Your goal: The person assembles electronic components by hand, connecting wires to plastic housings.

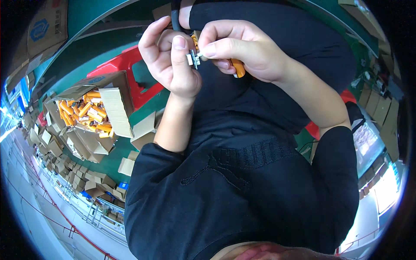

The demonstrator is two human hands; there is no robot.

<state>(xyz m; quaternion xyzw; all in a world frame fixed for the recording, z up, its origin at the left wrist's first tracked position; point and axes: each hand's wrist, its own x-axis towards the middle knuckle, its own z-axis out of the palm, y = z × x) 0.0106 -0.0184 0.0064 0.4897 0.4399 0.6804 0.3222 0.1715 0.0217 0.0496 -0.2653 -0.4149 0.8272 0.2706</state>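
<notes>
Small metal connector (pixel 193 58) pinched between left hand (pixel 171 60) thumb and right hand (pixel 242 50) fingertips, above the dark lap. Black cable (pixel 175 15) curled in left fingers; orange-handled tool (pixel 237 68) tucked in right palm. Mid-fitting, apparently; steady alignment needed next. Left of connector: open carton (pixel 115 102) of orange pieces, red stool (pixel 130 65).

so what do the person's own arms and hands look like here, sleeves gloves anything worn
Both hands are bare: no gloves, rings or watch show on the left hand or the right hand. The black long sleeves of a dark fabric top are pushed up, the left sleeve and the right sleeve ending near the elbows, leaving the forearms uncovered.
</notes>
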